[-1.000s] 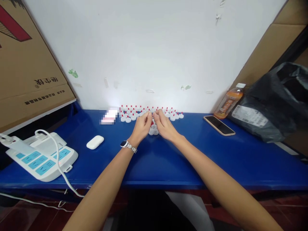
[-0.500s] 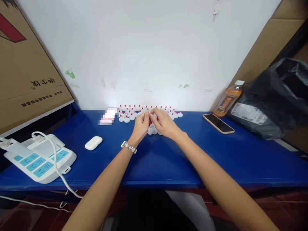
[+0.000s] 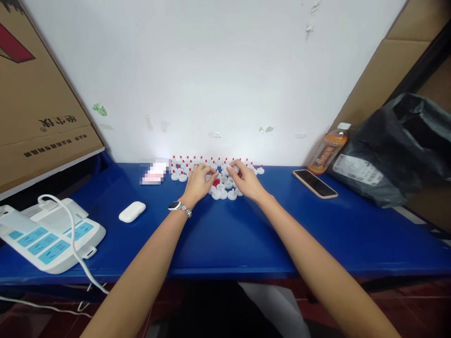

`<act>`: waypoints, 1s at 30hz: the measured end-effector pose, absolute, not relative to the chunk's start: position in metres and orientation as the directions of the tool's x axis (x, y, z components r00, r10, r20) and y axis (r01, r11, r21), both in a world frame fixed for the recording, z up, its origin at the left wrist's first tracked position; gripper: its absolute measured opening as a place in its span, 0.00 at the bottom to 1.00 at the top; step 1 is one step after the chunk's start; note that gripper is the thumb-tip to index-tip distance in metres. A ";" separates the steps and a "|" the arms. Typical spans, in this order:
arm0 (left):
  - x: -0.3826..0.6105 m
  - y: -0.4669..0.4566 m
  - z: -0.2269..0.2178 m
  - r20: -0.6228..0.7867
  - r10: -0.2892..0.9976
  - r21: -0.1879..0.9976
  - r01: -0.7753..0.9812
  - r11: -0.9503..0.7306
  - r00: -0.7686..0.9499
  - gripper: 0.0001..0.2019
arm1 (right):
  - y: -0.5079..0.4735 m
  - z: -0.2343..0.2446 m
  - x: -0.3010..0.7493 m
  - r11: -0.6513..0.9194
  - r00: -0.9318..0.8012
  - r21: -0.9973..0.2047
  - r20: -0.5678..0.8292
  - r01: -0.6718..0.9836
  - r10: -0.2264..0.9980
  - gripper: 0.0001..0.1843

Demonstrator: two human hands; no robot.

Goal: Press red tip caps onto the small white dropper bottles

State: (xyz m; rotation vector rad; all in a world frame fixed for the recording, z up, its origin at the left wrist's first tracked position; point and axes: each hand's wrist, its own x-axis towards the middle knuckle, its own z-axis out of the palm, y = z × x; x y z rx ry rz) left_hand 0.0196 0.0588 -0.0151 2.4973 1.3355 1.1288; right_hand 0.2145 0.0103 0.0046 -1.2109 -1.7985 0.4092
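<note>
My left hand (image 3: 199, 182) is at the left of a group of small parts, its fingers curled and thumb close to them. What it pinches, if anything, is hidden. My right hand (image 3: 247, 180) is at the right side, thumb and index finger closed on a white cap (image 3: 229, 169), partly covered by the fingers. Between the hands lies a small pile of red tips (image 3: 216, 182). Loose white caps (image 3: 220, 193) lie around it on the near side. Behind the hands stand several rows of white caps with red tips (image 3: 182, 176), partly hidden by my fingers.
On the blue table (image 3: 225, 239) lie a white earbud case (image 3: 132, 212) and a power strip (image 3: 52, 239) with a cable at left. At right are a phone (image 3: 315, 183), an orange drink bottle (image 3: 327, 149) and a black plastic bag (image 3: 391, 150). A white wall (image 3: 218, 70) rises behind.
My hands were together above the parts and have moved apart, the left hand leftward and the right hand rightward. The red pile and the loose caps between them are now uncovered.
</note>
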 end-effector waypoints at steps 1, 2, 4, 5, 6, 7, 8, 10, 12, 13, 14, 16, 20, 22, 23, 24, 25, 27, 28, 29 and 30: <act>0.021 0.058 -0.015 0.552 0.753 0.374 0.702 -0.606 0.357 0.14 | 0.012 0.003 0.215 0.467 -0.097 -0.688 0.504 0.556 0.858 0.17; 0.021 0.058 -0.014 0.548 0.754 0.353 0.717 -0.601 0.362 0.15 | 0.013 0.002 0.215 0.474 -0.073 -0.686 0.526 0.552 0.847 0.17; 0.020 0.055 -0.011 0.554 0.754 0.337 0.734 -0.590 0.352 0.16 | 0.016 0.001 0.217 0.494 -0.011 -0.669 0.588 0.555 0.809 0.19; 0.018 0.054 -0.010 0.561 0.756 0.343 0.737 -0.583 0.337 0.16 | 0.017 0.001 0.217 0.497 0.026 -0.661 0.615 0.562 0.788 0.19; 0.016 0.053 -0.009 0.566 0.761 0.357 0.737 -0.574 0.319 0.16 | 0.018 0.000 0.218 0.492 0.062 -0.656 0.633 0.572 0.772 0.19; 0.013 0.053 -0.008 0.569 0.766 0.375 0.734 -0.566 0.300 0.16 | 0.019 0.000 0.218 0.481 0.090 -0.657 0.639 0.580 0.764 0.19; 0.009 0.052 -0.008 0.571 0.770 0.393 0.728 -0.561 0.286 0.16 | 0.020 0.000 0.218 0.470 0.110 -0.661 0.639 0.585 0.761 0.18; 0.002 0.053 -0.009 0.573 0.776 0.423 0.715 -0.557 0.265 0.15 | 0.024 0.001 0.216 0.468 0.116 -0.674 0.631 0.572 0.767 0.16; -0.005 0.055 -0.010 0.566 0.785 0.444 0.711 -0.546 0.250 0.14 | 0.029 0.002 0.213 0.478 0.084 -0.699 0.605 0.531 0.792 0.15; -0.008 0.056 -0.011 0.560 0.793 0.451 0.715 -0.534 0.240 0.13 | 0.033 0.003 0.210 0.480 0.060 -0.711 0.588 0.513 0.807 0.14; -0.011 0.057 -0.012 0.553 0.801 0.455 0.722 -0.521 0.229 0.13 | 0.038 0.005 0.207 0.478 0.038 -0.718 0.573 0.506 0.819 0.13; -0.014 0.058 -0.014 0.543 0.812 0.461 0.733 -0.500 0.212 0.12 | 0.051 0.008 0.200 0.466 -0.003 -0.705 0.550 0.534 0.835 0.11; -0.014 0.057 -0.014 0.533 0.820 0.467 0.736 -0.490 0.207 0.12 | 0.085 0.015 0.183 0.406 -0.071 -0.635 0.485 0.657 0.872 0.09; -0.014 0.057 -0.013 0.529 0.823 0.465 0.740 -0.486 0.208 0.12 | 0.102 0.016 0.176 0.377 -0.121 -0.583 0.430 0.720 0.895 0.09; -0.015 0.057 -0.012 0.525 0.826 0.465 0.744 -0.480 0.205 0.12 | 0.109 0.016 0.173 0.365 -0.150 -0.547 0.398 0.753 0.905 0.09; -0.016 0.057 -0.011 0.517 0.832 0.468 0.747 -0.471 0.200 0.12 | 0.116 0.015 0.170 0.353 -0.177 -0.508 0.362 0.786 0.915 0.09; -0.017 0.058 -0.011 0.506 0.840 0.476 0.749 -0.461 0.195 0.12 | 0.121 0.014 0.167 0.341 -0.202 -0.469 0.322 0.815 0.925 0.10; -0.020 0.059 -0.010 0.477 0.858 0.494 0.750 -0.439 0.188 0.12 | 0.128 0.012 0.162 0.322 -0.234 -0.407 0.251 0.855 0.939 0.10; -0.021 0.060 -0.009 0.466 0.865 0.502 0.750 -0.430 0.184 0.12 | 0.130 0.011 0.161 0.315 -0.242 -0.387 0.226 0.867 0.944 0.09; -0.023 0.061 -0.009 0.461 0.869 0.507 0.751 -0.423 0.178 0.12 | 0.132 0.010 0.159 0.311 -0.247 -0.372 0.209 0.875 0.946 0.09; -0.024 0.061 -0.009 0.460 0.872 0.510 0.753 -0.416 0.170 0.12 | 0.133 0.009 0.158 0.308 -0.249 -0.364 0.201 0.879 0.947 0.09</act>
